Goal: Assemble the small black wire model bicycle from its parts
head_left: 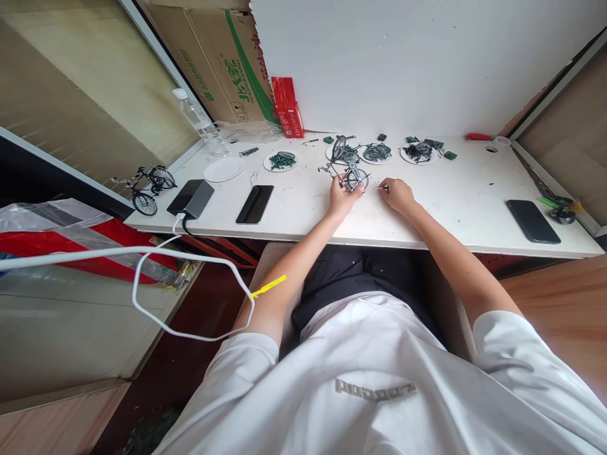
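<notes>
My left hand [342, 197] is closed around the lower part of a small model bicycle [351, 170], its wheels tilted above the white table. Just to the right, my right hand [399, 194] is closed in a pinch on a thin, light-coloured stick-like piece [380, 188], pointing toward the bicycle and apart from it. Behind the hands are white plates heaped with small parts: dark green parts [377, 151] on one and black parts [418, 151] on another. A plate of green parts [283, 160] lies farther left.
A finished-looking black model bicycle [145, 188] stands at the left end beside a dark power box [190, 198]. Phones lie at left [255, 204] and right [533, 221]. A water bottle [202, 123], a bare plate [224, 169] and a red box [288, 109] stand behind. A white cable [194, 333] hangs at left.
</notes>
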Action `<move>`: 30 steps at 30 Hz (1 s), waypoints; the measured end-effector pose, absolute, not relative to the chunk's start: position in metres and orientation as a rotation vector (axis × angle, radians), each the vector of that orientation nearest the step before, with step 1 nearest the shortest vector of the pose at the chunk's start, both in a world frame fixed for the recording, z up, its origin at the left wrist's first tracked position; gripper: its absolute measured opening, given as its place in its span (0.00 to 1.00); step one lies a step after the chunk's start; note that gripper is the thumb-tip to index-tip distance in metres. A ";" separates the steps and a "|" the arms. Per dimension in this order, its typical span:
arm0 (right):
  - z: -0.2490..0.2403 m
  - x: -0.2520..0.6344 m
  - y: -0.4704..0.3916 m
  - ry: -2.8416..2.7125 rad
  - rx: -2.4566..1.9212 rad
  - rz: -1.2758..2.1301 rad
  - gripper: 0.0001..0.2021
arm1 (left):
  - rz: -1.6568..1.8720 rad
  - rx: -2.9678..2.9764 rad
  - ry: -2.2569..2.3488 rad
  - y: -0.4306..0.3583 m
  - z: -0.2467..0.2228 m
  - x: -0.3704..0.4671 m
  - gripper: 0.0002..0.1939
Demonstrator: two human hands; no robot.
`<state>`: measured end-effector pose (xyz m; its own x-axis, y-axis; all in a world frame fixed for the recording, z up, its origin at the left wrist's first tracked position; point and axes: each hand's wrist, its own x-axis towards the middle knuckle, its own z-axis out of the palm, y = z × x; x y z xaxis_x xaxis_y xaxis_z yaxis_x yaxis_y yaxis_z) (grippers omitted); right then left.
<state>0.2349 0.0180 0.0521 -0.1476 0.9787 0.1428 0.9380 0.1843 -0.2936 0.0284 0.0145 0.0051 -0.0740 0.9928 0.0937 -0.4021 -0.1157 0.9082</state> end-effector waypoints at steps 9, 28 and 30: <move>0.051 0.237 0.004 -2.126 -1.682 0.241 0.15 | 1.479 0.997 0.857 0.018 -0.002 0.029 0.38; 0.032 0.233 -0.012 -2.021 -1.212 0.136 0.10 | 1.373 1.344 0.782 0.022 -0.018 0.028 0.49; 0.028 0.233 -0.009 -2.023 -1.173 0.117 0.09 | 1.374 1.363 0.772 0.024 -0.020 0.028 0.50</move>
<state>0.2333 -0.0095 0.0280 -0.2708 0.7703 0.5773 0.6984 0.5700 -0.4329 0.0276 0.0243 -0.0203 0.1473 0.9359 0.3199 -0.2136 -0.2857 0.9342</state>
